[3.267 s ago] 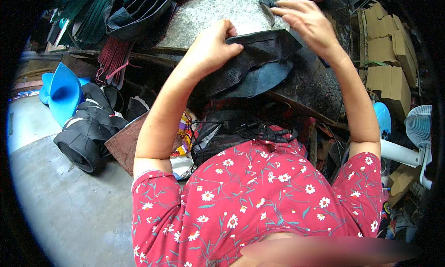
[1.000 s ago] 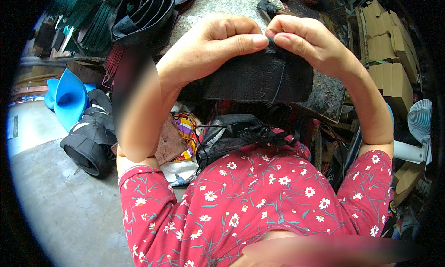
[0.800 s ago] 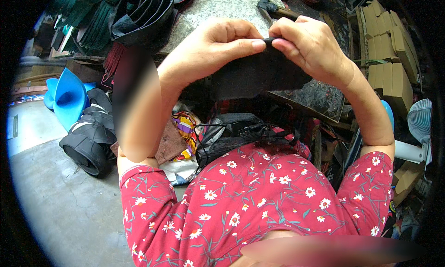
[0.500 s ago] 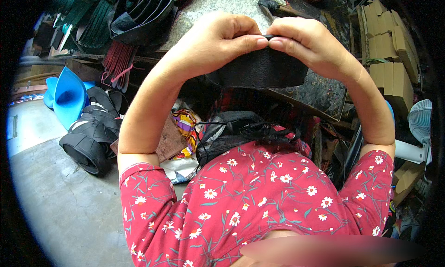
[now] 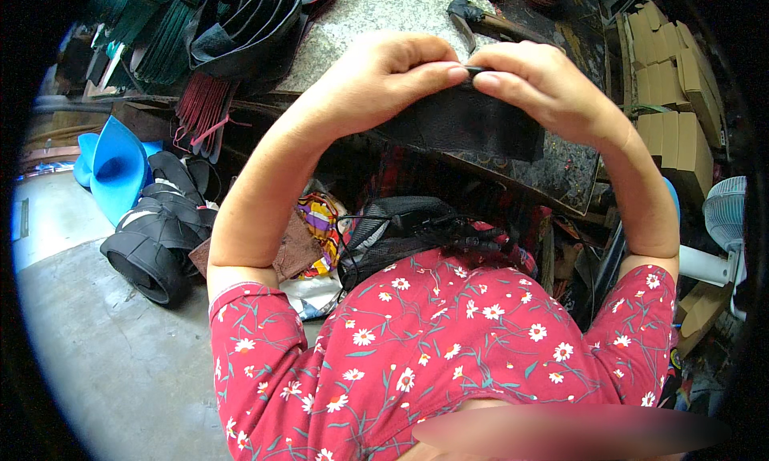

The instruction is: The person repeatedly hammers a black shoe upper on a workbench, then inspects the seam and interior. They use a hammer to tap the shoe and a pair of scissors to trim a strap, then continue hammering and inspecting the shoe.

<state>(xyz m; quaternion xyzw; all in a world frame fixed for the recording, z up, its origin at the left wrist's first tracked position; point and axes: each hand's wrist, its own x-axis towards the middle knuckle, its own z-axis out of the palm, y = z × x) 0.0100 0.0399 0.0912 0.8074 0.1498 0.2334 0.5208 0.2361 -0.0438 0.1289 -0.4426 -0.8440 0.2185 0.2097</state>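
Observation:
A piece of black leather-like material [image 5: 469, 124] hangs between my hands, over the near edge of the worktable [image 5: 344, 44]. My left hand [image 5: 408, 67] pinches its upper edge between thumb and fingers. Close beside it, my right hand [image 5: 533, 80] pinches the same edge, the two thumb tips almost meeting. A short dark stretch of that edge shows between them. My fingers behind the material are hidden. Just beyond my right hand lies a hammer [image 5: 481, 16] with a dark handle.
Coiled black strips [image 5: 244, 28] lie at the back left, above a bundle of red strips [image 5: 206, 104]. Left on the floor are black curved pieces [image 5: 156, 245] and blue foam sheets [image 5: 114, 165]. Stacked cardboard boxes [image 5: 681, 100] and a fan [image 5: 725, 221] stand at right.
Both hands have come slightly nearer to me with the black material, whose lower edge has shifted down and right. More of the hammer shows beyond them. Each hand keeps its pinch.

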